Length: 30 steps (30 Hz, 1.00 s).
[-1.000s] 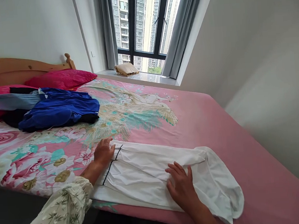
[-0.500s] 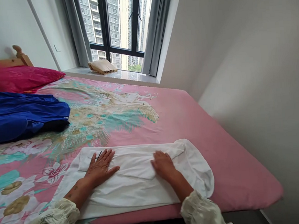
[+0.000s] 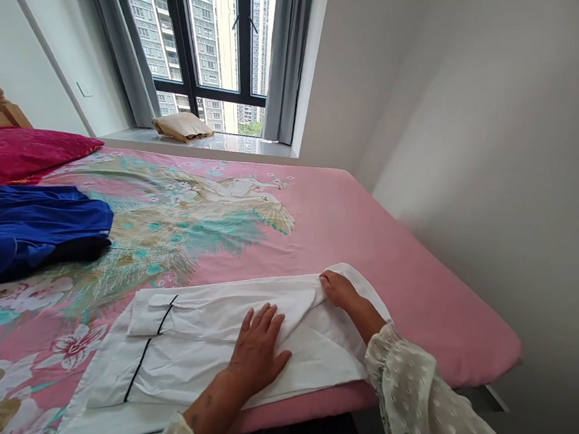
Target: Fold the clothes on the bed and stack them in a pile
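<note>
A white garment (image 3: 205, 364), folded into a long shape, lies along the near edge of the bed, with thin black stripes crossing its left part. My left hand (image 3: 260, 347) rests flat on the middle of the fabric, fingers stretched out and thumb apart. At the garment's far right, my right hand (image 3: 339, 289) has its fingers curled closed on the cloth near the upper edge. The fingertips there are partly hidden by the hand.
The bed has a pink sheet (image 3: 405, 288) with a bird and flower print. Blue clothing (image 3: 34, 227) and a red pillow (image 3: 24, 151) lie at left. A beige folded item (image 3: 182, 126) sits on the windowsill. A wall (image 3: 490, 161) runs along the right.
My left hand has slid right to the middle of the garment, uncovering the black stripes. My right hand has gone from resting on the cloth to gripping its far right part.
</note>
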Available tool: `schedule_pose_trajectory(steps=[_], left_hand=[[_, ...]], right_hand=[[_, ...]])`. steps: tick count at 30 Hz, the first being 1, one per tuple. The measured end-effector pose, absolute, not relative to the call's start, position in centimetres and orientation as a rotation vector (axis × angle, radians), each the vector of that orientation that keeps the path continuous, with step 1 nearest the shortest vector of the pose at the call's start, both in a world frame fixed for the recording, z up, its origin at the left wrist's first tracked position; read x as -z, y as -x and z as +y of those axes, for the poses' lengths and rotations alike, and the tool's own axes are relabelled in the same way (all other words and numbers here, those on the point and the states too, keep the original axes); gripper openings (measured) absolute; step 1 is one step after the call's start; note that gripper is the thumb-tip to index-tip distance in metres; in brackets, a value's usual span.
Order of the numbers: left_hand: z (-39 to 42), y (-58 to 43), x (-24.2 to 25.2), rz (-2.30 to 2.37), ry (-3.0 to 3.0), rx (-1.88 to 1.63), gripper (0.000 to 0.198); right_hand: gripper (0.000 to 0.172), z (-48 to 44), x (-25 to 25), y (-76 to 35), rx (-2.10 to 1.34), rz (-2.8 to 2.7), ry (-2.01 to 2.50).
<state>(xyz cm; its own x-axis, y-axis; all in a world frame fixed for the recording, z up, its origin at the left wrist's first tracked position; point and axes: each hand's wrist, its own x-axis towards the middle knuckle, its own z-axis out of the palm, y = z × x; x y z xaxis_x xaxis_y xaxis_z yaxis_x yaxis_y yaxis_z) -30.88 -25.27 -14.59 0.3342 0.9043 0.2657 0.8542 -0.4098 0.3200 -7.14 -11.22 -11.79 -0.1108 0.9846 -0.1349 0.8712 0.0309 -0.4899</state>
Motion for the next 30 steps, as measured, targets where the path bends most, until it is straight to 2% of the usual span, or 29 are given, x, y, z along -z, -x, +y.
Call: schedule_pose_trajectory(steps=[6,10,12,15,18,22,25,27,30], left_hand=[[-25.0,29.4,17.2,1.691,-2.405,-0.493,0.061],[-25.7,30.4,17.6,1.618,-2.428,-0.457,0.056],[-25.7,31.0,17.1,1.548,-2.4,-0.467,0.049],[-24.3,32.6,15.7,1.505,-2.335,-0.609,0.039],[-22.1,34.9,14.6,1.653,-2.33,-0.708,0.045],[-20.7,38.1,14.9,1.99,-2.225,-0.404,0.045],[-21.3,39.8,16.0,2.144,-2.057,-0.207,0.069],[-21.9,40.4,16.7,2.166,-2.047,-0.174,0.077],[-22.3,40.6,17.1,2.16,-2.074,-0.167,0.081]], right_hand=[[0.025,-10.0,12.2,7.2,-0.818,-2.112,1.979],[0.013,-10.6,12.3,6.5,-0.653,-2.121,1.95],[0.013,-11.4,11.8,6.6,-0.53,-2.077,1.959],[0.025,-13.2,10.5,8.4,-0.392,-2.035,1.889],[0.027,-15.7,9.5,12.5,-0.373,-2.109,1.657],[0.036,-18.5,10.9,17.4,-0.488,-2.351,1.293],[0.061,-19.5,13.3,17.3,-0.581,-2.479,1.554],[0.079,-19.8,14.6,15.6,-0.568,-2.403,1.862],[0.086,-20.5,14.6,12.7,-0.498,-2.267,2.114]])
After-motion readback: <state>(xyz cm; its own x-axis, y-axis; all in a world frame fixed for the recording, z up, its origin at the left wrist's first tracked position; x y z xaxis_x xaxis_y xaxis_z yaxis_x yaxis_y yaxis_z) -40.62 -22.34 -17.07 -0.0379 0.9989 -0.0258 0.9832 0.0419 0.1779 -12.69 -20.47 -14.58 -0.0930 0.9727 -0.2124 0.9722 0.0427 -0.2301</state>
